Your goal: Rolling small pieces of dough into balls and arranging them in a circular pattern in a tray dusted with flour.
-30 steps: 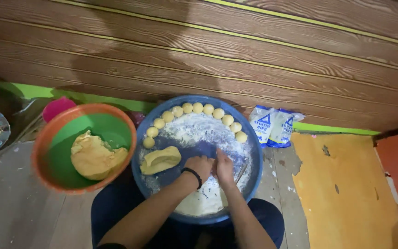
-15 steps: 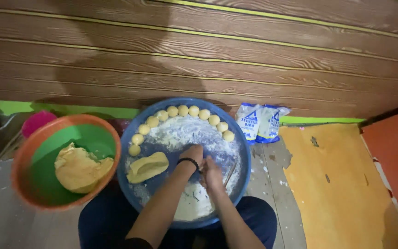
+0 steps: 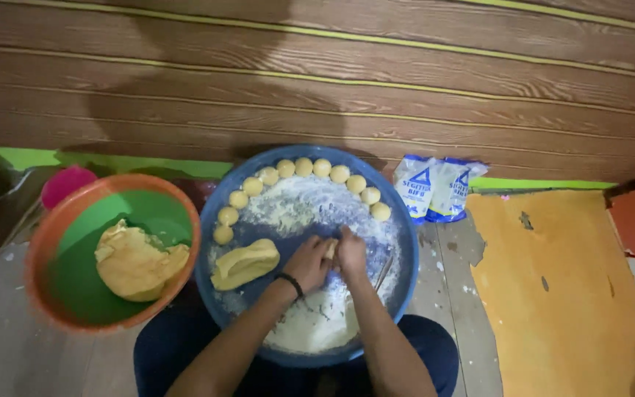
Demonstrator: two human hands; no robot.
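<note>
Head view, blue tray (image 3: 218,301) of dough balls (image 3: 310,166), flour (image 3: 310,206)

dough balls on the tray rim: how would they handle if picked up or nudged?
The dough balls look soft, so they would probably dent under a firm pinch. Being round, they may roll on the blue tray if nudged. The flour likely keeps them from sticking.

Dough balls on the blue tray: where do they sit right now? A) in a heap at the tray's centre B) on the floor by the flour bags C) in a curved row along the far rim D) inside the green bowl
C: the dough balls line the far rim of the blue tray in an arc, while both hands work over the floured middle.
</note>
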